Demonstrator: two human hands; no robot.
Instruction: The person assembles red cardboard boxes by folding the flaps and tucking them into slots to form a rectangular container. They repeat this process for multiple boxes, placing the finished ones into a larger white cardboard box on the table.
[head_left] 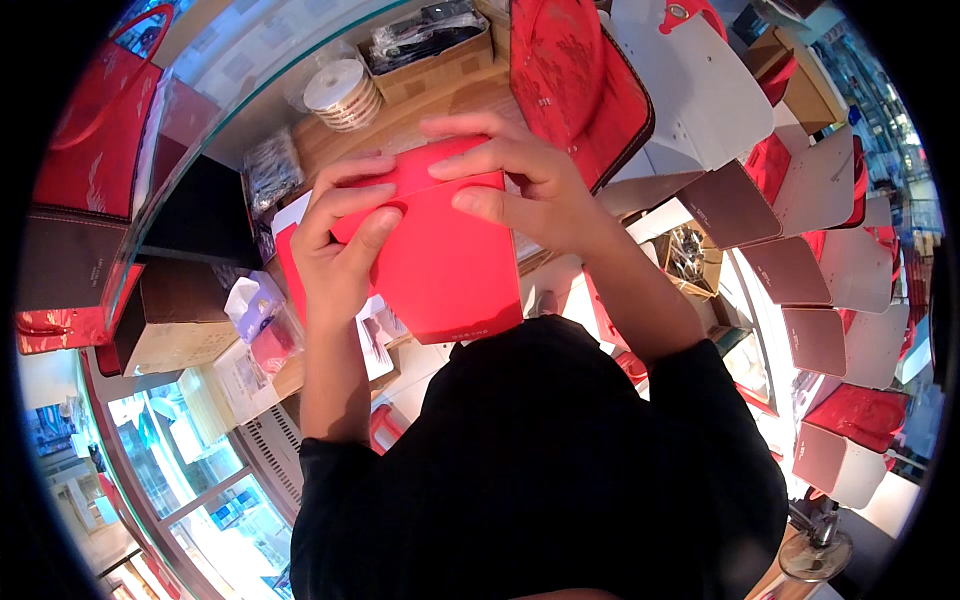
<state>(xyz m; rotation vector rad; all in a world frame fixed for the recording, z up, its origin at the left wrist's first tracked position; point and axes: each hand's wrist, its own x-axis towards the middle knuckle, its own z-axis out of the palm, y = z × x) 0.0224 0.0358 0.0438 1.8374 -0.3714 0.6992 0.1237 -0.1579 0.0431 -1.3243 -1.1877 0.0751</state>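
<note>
So I'm looking down at both hands on a red box (440,255), held up in front of the chest over the wooden counter (440,105). The left hand (335,245) wraps its left edge, fingers curled over the top, thumb pressed on the front. The right hand (520,185) grips the top right, fingers pressing the red flap down. A ribbon spool (342,95) sits further back, and brown-and-white folded cartons (800,270) are stacked off right.

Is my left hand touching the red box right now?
Touching. The head view shows the left hand gripping the red box, fingers curled over its top edge and thumb pressed on its face.
</note>
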